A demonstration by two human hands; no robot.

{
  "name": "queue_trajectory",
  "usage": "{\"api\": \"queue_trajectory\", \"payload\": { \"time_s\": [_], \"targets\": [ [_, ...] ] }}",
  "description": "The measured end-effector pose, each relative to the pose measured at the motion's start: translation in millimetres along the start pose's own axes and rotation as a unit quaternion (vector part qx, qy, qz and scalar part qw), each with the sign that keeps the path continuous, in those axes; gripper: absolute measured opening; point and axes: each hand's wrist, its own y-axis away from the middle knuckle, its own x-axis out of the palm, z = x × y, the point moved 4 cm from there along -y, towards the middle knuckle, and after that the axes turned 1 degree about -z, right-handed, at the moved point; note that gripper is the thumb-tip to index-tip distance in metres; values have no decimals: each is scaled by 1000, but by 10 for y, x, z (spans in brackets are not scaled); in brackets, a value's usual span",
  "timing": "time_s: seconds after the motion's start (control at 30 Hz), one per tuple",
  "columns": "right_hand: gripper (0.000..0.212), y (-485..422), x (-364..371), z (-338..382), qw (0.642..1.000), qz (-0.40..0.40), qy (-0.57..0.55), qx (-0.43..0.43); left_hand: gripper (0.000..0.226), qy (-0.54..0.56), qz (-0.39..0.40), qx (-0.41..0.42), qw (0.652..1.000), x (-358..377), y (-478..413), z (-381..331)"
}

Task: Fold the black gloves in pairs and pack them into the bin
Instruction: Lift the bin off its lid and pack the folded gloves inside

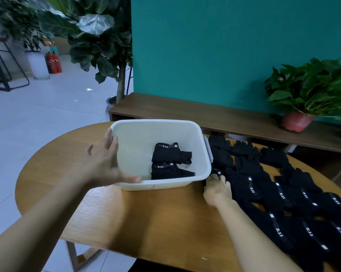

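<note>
Right grip (217, 190) pinches glove (218, 172) among 5.11-labelled gloves (279, 195).

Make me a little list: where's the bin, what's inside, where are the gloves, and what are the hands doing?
Bin: white, on the wooden table
Inside: two folded pairs of black gloves
Loose gloves: heaped right of the bin
Left hand: open, touching the bin's near-left corner
Right hand: on the loose gloves by the bin; grip unclear
</note>
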Motion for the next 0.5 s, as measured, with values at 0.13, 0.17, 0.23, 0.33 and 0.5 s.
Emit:
{"api": "queue_trajectory", "payload": {
  "time_s": [0.13,0.17,0.23,0.33,0.5],
  "targets": [
    [49,134,9,19,999,-19,14,-22,173,3,-2,-3,1000,27,-22,23],
    [53,205,6,23,999,-24,10,-29,173,6,-2,-4,1000,30,-37,29],
    [56,391,16,18,998,-36,2,-56,173,12,-3,-6,1000,30,-65,30],
    [60,720,66,-28,993,-52,-25,-105,175,26,-4,-8,1000,32,-89,27],
    [57,1179,120,-173,976,-72,-62,-195,173,31,-18,7,999,56,-70,39]
  ]
}}
